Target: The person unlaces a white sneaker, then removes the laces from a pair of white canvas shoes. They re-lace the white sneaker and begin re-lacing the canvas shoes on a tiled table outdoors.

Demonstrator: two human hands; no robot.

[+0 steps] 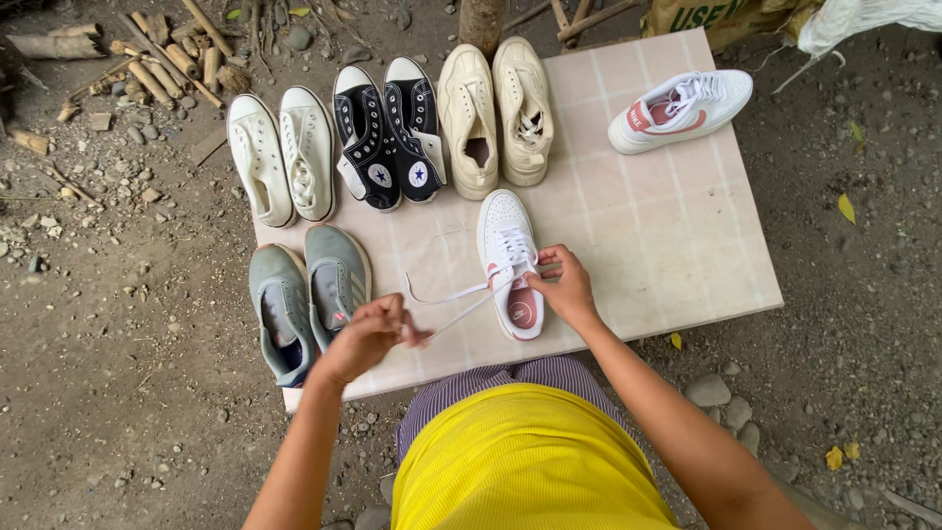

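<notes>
White sneaker (509, 257) lies near the board's (677, 245) front edge; our right hand (564, 285) pinches its laces, our left hand (368, 336) pinches a lace end (453, 312). Grey shoes (309, 294) crowd the front-left corner, and more pairs line the far edge.

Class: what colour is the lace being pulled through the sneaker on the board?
White, like the sneaker itself; the left hand pulls the lace sideways. Head view shows it best.
</notes>
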